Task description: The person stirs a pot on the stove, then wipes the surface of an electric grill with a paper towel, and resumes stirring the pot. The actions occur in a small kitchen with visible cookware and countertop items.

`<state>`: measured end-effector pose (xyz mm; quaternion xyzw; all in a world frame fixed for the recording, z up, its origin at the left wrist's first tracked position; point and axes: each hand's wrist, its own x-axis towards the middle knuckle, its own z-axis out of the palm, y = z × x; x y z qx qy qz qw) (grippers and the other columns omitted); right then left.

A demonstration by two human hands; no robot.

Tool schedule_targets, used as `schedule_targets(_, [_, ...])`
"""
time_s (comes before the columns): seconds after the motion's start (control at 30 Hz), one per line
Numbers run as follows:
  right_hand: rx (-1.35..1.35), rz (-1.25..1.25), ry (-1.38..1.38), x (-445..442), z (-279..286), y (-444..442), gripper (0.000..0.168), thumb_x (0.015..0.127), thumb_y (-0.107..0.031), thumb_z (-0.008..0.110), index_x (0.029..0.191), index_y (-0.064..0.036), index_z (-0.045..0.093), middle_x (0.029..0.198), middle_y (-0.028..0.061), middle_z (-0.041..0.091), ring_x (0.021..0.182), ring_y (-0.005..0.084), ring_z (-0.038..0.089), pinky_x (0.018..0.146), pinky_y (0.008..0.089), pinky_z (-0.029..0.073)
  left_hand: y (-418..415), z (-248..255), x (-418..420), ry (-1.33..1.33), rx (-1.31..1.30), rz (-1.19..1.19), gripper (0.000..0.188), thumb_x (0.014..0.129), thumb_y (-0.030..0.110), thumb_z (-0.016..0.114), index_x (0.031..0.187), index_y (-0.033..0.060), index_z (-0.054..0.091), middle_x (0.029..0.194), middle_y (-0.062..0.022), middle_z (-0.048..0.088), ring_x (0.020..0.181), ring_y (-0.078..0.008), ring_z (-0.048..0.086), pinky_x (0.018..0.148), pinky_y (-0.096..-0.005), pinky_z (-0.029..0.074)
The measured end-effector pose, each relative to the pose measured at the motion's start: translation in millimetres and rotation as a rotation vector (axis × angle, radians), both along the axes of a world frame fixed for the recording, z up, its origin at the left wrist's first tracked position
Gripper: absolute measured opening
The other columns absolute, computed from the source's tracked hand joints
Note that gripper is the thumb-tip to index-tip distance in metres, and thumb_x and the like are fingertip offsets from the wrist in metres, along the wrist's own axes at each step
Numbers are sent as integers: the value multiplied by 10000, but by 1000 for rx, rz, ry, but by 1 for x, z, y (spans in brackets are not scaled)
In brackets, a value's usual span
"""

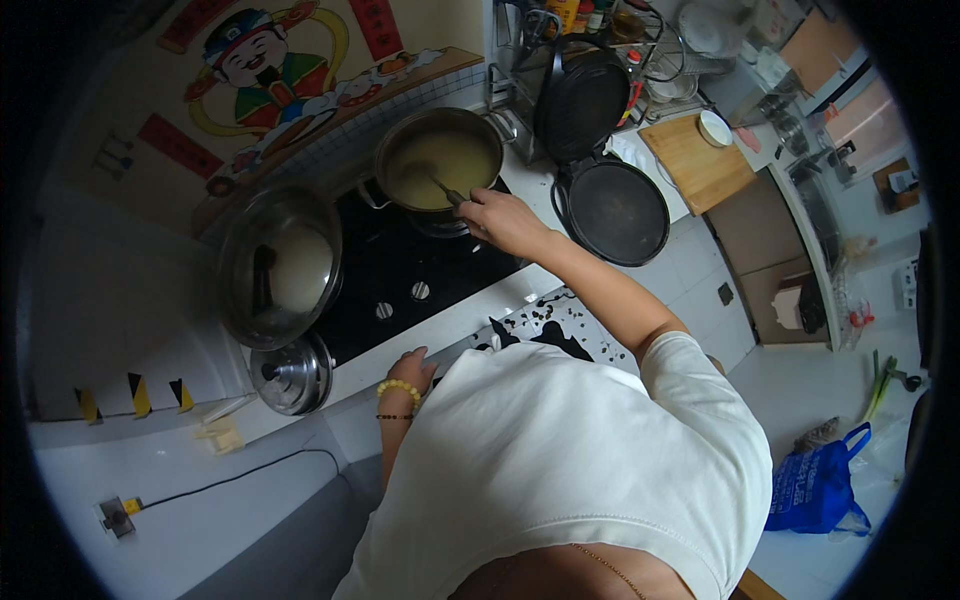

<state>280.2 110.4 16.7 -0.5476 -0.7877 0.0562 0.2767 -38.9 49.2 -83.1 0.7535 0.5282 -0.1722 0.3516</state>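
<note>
My right hand (506,223) grips the dark handle of a ladle or spoon (448,190). Its lower end is sunk in the pale yellowish liquid (457,169) of a two-handled metal pot (384,169), which stands on the rear part of a black gas cooktop (352,300). Beside the counter's front edge, my left hand (411,369) hangs with thumb and fingers apart and nothing visible in it. A wide metal basin (232,292) holds cloudy liquid and a dark-handled utensil (262,277) at the cooktop's left. Near it sits a lidded metal pot (291,375).
An opened electric griddle (619,210) stands right of the cooktop. Past it are a wooden cutting board (694,161) and a white bowl (715,129). A crowded wire rack (517,90) fills the back corner. A blue bag (814,487) lies at far right.
</note>
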Motion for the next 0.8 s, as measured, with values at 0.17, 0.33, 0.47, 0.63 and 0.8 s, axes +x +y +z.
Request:
schedule_targets(0.17, [40,-40,-72,7,-11,10,178,788,-102,627,957,-61,588,883,149,568,812,343,605,676,443,493,-1,-14,-7,-36,9,-1,494,906,313,578,1325,64,499,1266,-202,564,1160,-356,545,979,-410,449])
schedule_targets(0.33, [46,-75,-105,18,-12,13,172,777,-86,612,944,-59,579,896,150,566,814,345,604,673,447,499,-3,-23,-10,-30,28,2,485,906,320,580,1315,70,506,1260,-205,565,1150,-360,550,970,-418,453])
schedule_targets(0.47, [55,-89,-133,26,-16,11,167,776,-80,611,940,-63,582,898,146,568,809,341,606,669,444,501,-3,-24,-11,-30,36,-6,480,908,324,580,1311,73,508,1252,-209,567,1144,-358,554,962,-421,458])
schedule_targets(0.63, [70,-105,-169,27,-10,3,160,778,-85,611,934,-60,582,888,137,572,805,335,610,667,440,503,-1,-11,-5,1,44,-23,481,914,330,574,1314,73,503,1245,-209,569,1139,-357,557,959,-419,461])
schedule_targets(0.8, [75,-116,-196,26,13,-5,158,770,-117,635,907,-56,586,822,124,600,761,334,624,641,444,502,0,-13,-6,-1,36,-25,482,919,330,571,1319,72,498,1247,-207,569,1142,-354,557,958,-418,462])
